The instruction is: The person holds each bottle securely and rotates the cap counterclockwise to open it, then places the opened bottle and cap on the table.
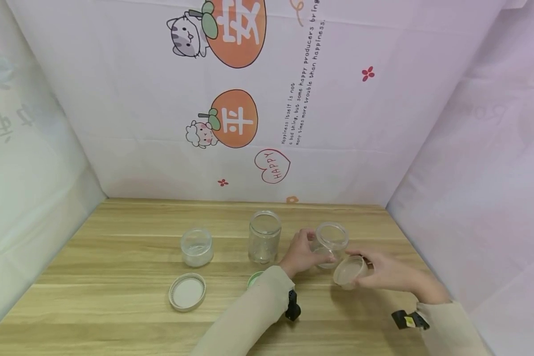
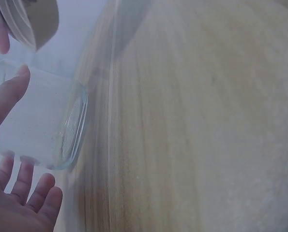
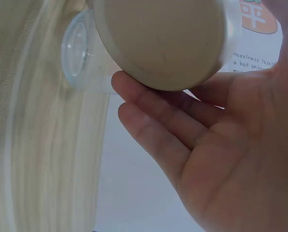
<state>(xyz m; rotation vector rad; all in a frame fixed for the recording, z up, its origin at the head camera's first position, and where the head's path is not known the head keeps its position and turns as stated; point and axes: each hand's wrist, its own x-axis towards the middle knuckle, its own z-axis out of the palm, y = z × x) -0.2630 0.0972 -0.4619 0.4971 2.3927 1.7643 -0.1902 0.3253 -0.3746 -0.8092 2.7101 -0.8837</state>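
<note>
My left hand [image 1: 301,253] holds a clear jar [image 1: 331,238] around its side, the thumb in front and the fingers behind. The jar stands upright on the wooden table, its mouth uncovered. In the left wrist view the jar's thick rounded base [image 2: 75,128] shows close to the wood. Just right of the jar, my right hand [image 1: 389,272] grips a beige screw lid [image 1: 349,273] by its edge, tilted and raised off the table. The lid's flat outer face [image 3: 160,46] fills the top of the right wrist view, with fingertips along its rim.
A taller clear jar [image 1: 264,240] stands left of my left hand, and a short clear jar [image 1: 197,248] farther left. A white lid [image 1: 187,292] lies in front of the short jar. A green-rimmed lid [image 1: 252,278] is partly hidden by my left sleeve. Printed cloth walls [image 1: 338,163] surround the table.
</note>
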